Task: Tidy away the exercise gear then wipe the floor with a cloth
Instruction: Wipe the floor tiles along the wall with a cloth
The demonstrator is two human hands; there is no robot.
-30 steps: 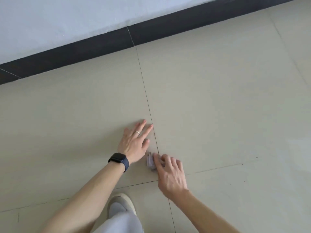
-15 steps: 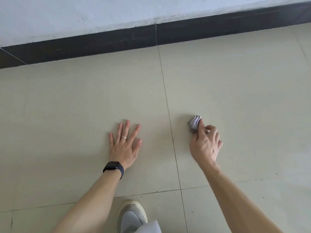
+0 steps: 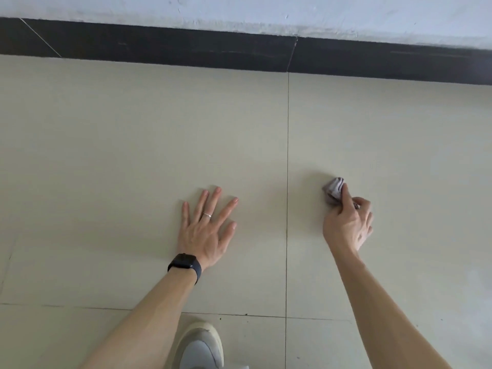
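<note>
Two bare hands are down on the pale beige tiled floor (image 3: 133,145). The right hand (image 3: 347,225) is closed around a small bunched grey cloth (image 3: 333,189), its forefinger lying along the wad and pressing it onto the tile; the other fingers are curled in behind. The left hand (image 3: 206,227) lies flat with its fingers spread, palm bearing on the floor as a prop, with a thin silver ring (image 3: 207,215) on one finger and a black wristwatch (image 3: 185,263) just behind it.

A second ago the cloth sat close beside the thumb of the left hand, right at the dark grout line (image 3: 287,182). Since then the right hand has carried it across that line and out to its own side, so the two hands are now well apart with the line between them. The left hand has kept its place. That reads as a wiping stroke under way, so the work seems to be in its second part; no exercise gear shows anywhere here.

Ahead of both hands runs a black skirting strip (image 3: 159,46) under a white wall (image 3: 266,12). Behind the left wrist, a pale grey shoe (image 3: 201,347) is planted on the tile. No container of any kind is in view.
</note>
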